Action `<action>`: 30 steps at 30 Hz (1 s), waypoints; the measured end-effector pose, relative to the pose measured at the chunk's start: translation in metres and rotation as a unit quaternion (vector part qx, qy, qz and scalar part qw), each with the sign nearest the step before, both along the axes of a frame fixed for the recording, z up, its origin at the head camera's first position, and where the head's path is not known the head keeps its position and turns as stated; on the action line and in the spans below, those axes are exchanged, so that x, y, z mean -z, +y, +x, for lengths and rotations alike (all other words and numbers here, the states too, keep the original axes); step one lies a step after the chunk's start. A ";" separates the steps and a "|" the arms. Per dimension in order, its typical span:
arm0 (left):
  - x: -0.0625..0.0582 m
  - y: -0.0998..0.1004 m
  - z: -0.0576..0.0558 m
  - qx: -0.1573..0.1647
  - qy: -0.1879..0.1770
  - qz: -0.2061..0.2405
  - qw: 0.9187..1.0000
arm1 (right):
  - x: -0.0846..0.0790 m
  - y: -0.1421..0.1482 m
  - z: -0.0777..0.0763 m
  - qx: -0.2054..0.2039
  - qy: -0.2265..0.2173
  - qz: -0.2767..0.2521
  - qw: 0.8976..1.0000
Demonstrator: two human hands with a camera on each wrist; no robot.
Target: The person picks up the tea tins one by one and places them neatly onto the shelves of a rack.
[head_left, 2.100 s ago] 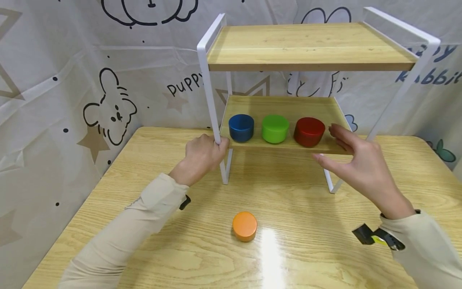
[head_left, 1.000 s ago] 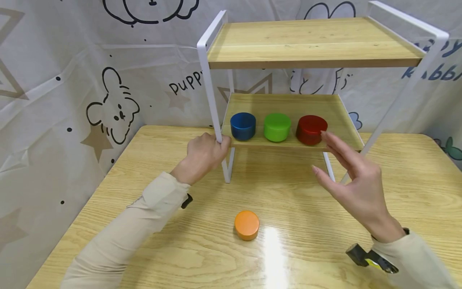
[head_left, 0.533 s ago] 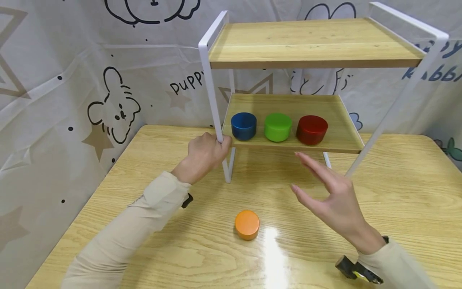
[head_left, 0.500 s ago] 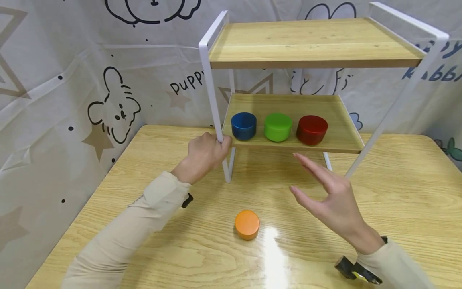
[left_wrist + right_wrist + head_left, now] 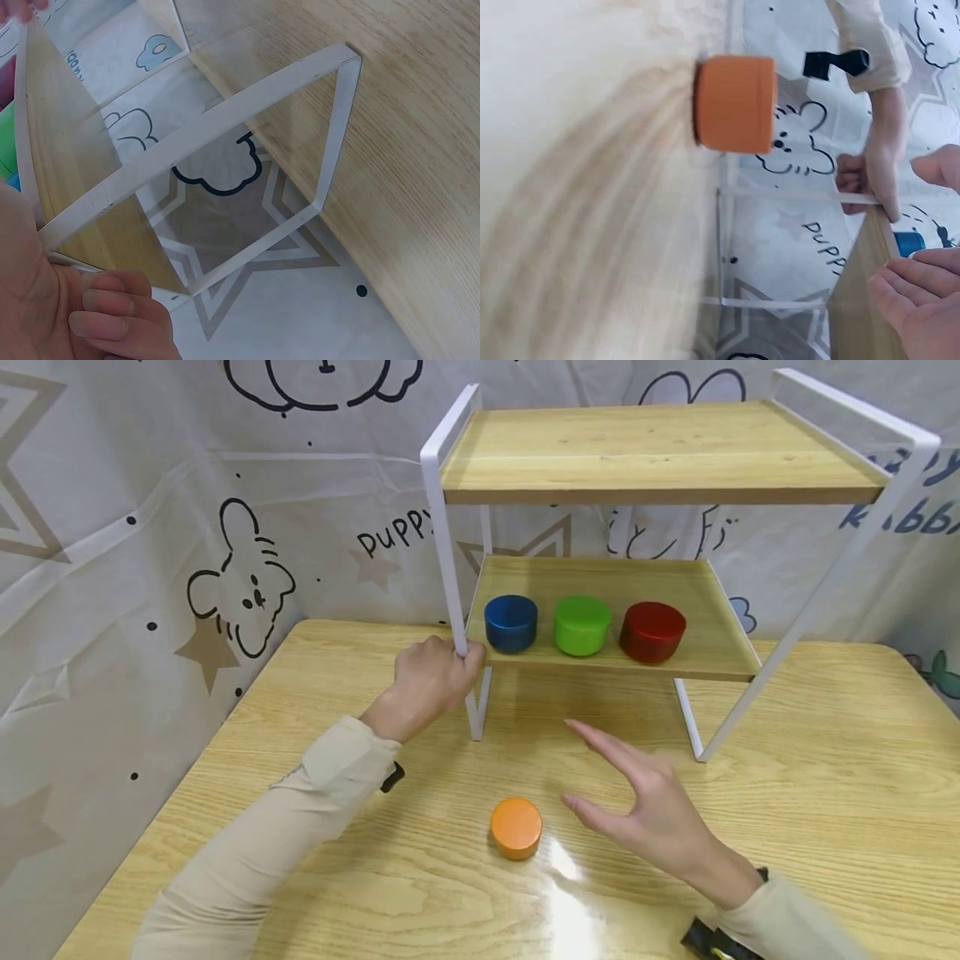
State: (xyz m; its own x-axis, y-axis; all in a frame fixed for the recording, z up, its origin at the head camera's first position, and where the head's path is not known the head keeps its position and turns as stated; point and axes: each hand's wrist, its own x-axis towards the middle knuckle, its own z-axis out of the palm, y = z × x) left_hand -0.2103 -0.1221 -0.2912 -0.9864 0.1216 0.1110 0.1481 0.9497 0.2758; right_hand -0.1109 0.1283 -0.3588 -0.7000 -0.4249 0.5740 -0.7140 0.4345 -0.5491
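My left hand [image 5: 431, 683] grips the front left post of a two-tier shelf rack [image 5: 667, 452], at the corner of its lower board [image 5: 622, 578]; in the left wrist view the fingers [image 5: 112, 326] curl there around the white frame. My right hand [image 5: 652, 806] is in the air over the table, fingers and thumb spread apart, holding nothing. To its left stands an orange round tin [image 5: 517, 828], seen from the side in the right wrist view. A blue tin [image 5: 512, 625], a green tin [image 5: 582, 627] and a red tin [image 5: 652, 633] stand in a row on the lower board.
The rack's upper board overhangs the row of tins. Its white right leg [image 5: 750, 702] slants down to the wooden table [image 5: 360, 877]. Behind and to the left hangs a printed white cloth [image 5: 112, 693].
My right hand has moved from beside the red tin, off the shelf, down and left toward the orange tin, its fingers staying spread. The left hand keeps its grip on the rack.
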 end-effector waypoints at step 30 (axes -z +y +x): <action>0.001 0.000 0.000 0.022 0.003 -0.035 0.999 | 0.027 -0.034 0.003 -0.122 -0.159 0.182 0.963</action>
